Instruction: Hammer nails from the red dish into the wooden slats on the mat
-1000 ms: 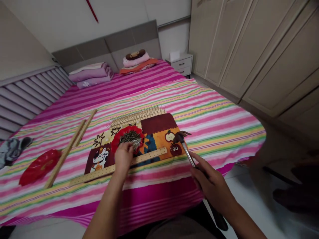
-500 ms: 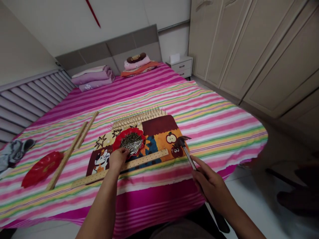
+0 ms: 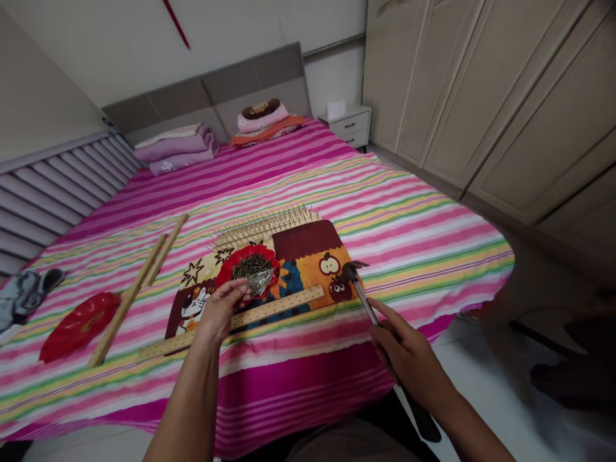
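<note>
My left hand (image 3: 220,312) hovers over the near wooden strip with holes (image 3: 269,309), palm turned up, fingers curled beside the red dish of nails (image 3: 248,269). Whether a nail sits in the fingers I cannot make out. My right hand (image 3: 409,359) grips the handle of a claw hammer (image 3: 359,285), whose head rests over the patterned cloth (image 3: 308,256). A second strip with nails standing in a row (image 3: 267,221) lies behind the dish.
Two loose wooden strips (image 3: 139,289) and a red lid (image 3: 79,321) lie to the left on the striped bedspread (image 3: 409,237). Folded bedding (image 3: 176,144) sits at the headboard. Wardrobes (image 3: 505,96) line the right side. A grey shoe (image 3: 24,289) shows at far left.
My left hand drew back from the dish of nails toward me and turned palm up. The hammer and right hand barely moved.
</note>
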Demonstrator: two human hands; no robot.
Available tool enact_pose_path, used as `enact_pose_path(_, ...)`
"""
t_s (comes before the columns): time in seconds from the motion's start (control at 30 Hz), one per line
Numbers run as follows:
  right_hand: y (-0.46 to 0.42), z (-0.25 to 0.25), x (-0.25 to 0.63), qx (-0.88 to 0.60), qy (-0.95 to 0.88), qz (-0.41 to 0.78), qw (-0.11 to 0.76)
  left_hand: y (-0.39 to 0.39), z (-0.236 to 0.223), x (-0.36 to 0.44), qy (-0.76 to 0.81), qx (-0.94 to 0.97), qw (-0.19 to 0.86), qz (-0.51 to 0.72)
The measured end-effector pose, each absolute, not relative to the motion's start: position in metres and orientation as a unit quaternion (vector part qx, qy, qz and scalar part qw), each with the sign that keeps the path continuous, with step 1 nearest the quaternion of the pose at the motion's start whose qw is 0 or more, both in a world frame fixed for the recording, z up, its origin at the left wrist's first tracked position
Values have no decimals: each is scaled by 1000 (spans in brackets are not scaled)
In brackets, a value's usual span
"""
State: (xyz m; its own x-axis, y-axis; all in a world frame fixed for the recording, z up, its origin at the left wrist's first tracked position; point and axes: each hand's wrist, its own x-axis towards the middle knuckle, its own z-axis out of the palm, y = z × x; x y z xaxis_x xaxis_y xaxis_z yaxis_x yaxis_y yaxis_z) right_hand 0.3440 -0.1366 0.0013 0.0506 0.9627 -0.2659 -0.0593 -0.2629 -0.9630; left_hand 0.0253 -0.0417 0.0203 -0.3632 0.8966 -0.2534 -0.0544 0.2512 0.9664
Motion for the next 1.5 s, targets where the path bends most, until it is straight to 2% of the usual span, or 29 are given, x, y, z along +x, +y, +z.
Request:
enact_pose_path(0.23, -136, -3, 344, -555, -393, 571, 460, -49, 20, 50, 630, 284, 534, 486)
enact_pose_path(0.53, -137, -8, 345, -549, -411, 564, 459, -41, -12, 108, 615, 359, 515, 477)
enact_pose_path(0.8, -135, -10, 343, -552, -412, 563, 456, -34, -36, 118, 634, 443, 439, 458)
enact_pose_path(1.17, -136, -6, 341, -556, -413, 563, 451, -32, -41, 121, 641, 456, 423, 449)
enact_pose_path(1.5, -137, 4, 334, -535, -445, 568, 440, -40, -44, 120, 658, 576, 310, 372)
